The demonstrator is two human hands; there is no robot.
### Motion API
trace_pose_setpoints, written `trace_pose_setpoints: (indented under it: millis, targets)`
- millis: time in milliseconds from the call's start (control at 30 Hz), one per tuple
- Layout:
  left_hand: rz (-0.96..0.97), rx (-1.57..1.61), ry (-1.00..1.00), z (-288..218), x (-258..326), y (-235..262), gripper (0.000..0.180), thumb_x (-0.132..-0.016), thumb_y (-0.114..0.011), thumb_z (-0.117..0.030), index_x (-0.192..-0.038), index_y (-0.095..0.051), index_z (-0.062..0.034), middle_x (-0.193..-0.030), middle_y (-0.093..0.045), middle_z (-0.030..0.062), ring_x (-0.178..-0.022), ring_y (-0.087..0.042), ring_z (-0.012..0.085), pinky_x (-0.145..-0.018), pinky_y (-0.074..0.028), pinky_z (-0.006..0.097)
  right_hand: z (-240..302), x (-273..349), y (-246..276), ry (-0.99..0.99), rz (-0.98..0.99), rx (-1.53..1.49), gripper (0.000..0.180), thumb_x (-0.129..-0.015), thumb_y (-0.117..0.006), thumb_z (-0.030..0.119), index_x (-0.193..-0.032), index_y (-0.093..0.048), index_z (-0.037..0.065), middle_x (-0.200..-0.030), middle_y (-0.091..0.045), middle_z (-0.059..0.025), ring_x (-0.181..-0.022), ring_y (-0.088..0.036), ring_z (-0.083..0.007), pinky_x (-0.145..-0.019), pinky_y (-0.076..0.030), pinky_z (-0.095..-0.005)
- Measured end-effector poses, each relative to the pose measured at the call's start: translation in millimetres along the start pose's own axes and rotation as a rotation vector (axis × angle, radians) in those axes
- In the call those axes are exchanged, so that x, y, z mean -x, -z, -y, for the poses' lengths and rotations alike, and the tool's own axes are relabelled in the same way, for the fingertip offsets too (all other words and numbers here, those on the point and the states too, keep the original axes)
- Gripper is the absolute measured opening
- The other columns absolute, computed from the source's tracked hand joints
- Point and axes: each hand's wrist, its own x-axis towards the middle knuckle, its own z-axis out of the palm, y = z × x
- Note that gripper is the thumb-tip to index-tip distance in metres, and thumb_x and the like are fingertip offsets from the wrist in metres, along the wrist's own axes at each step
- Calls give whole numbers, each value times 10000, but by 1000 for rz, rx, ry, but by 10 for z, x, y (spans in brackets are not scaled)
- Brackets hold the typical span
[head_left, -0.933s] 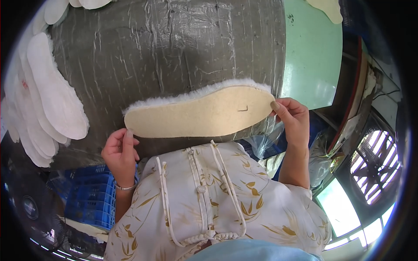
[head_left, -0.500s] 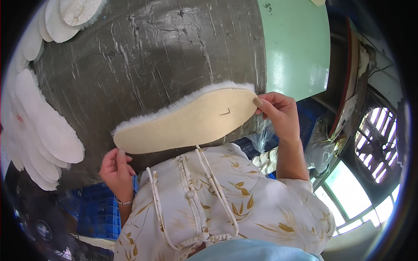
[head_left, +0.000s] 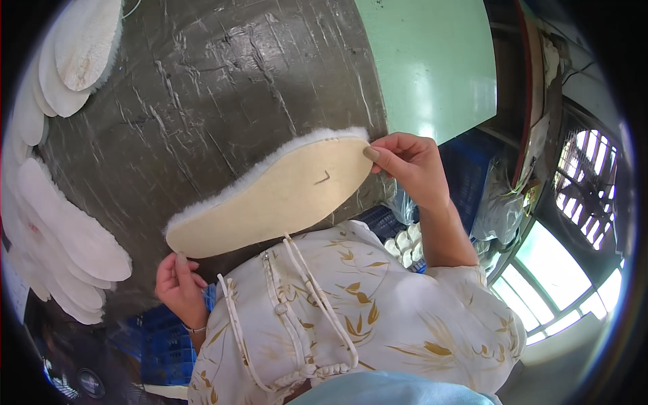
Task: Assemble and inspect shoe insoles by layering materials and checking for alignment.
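Note:
I hold a long tan insole [head_left: 277, 197] with a white fleece fringe along its far edge, flat side toward me, above a grey wrinkled table top [head_left: 202, 94]. My right hand [head_left: 405, 165] pinches its toe end between thumb and fingers. My left hand [head_left: 179, 283] grips its heel end from below, close to my patterned shirt. The insole slants from lower left up to the right. A small dark mark sits near its toe end.
Rows of white fleece insoles [head_left: 67, 236] overlap along the table's left edge, with more white insoles [head_left: 74, 54] at the top left. A pale green surface [head_left: 432, 61] lies at the top right. Blue crates [head_left: 158, 344] stand below the table, and a plastic bag [head_left: 503, 202] is at the right.
The insole has tilted, with its right end raised and its left end lowered. My left hand has dropped closer to my body. The view has shifted so that the table fills more of the upper left.

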Motion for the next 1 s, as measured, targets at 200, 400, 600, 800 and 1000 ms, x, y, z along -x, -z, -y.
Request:
trace_pose_setpoints:
  millis: [200,400,600,800,1000]
  targets:
    - [-6,-2,-6,-7,-5,4,209,-972,-613,-185,-1016,-630,20,-739,-636,45,-422,-461,36,-377,-292,183,-10,-7,-34,2,-20,16,196,-867,-750,162,-879,-719,-31,-718,-673,-12,-651,-606,-48,-566,-451,-181]
    - [-4,14,22,-66,-2,-14,167,-969,-613,-148,-976,-611,19,-738,-641,67,-446,-489,51,-389,-333,180,-53,-24,-49,39,-20,70,209,-865,-742,177,-852,-709,-30,-688,-650,6,-623,-555,-27,-549,-425,-187]
    - [-82,54,6,-62,-5,-100,164,-945,-648,-127,-991,-569,9,-716,-629,59,-483,-546,82,-440,-444,220,-105,-52,-75,165,-70,194,255,-834,-753,222,-826,-711,-29,-646,-622,5,-598,-504,-41,-534,-417,-225]
    - [-231,-170,-453,89,-76,105,279,-845,-768,-111,-1000,-550,-34,-828,-646,63,-638,-599,123,-559,-482,240,-45,-120,-7,252,-12,247,331,-799,-745,294,-814,-710,-35,-626,-606,1,-571,-510,-69,-520,-424,-254]
    - [269,-607,-1369,-715,348,-1033,696,-701,-857,-194,-1289,-536,-3,-1305,-541,172,-1204,-525,331,-973,-435,415,-9,-74,117,299,33,157,326,-778,-743,315,-741,-680,-3,-600,-558,6,-534,-478,-78,-493,-390,-256]
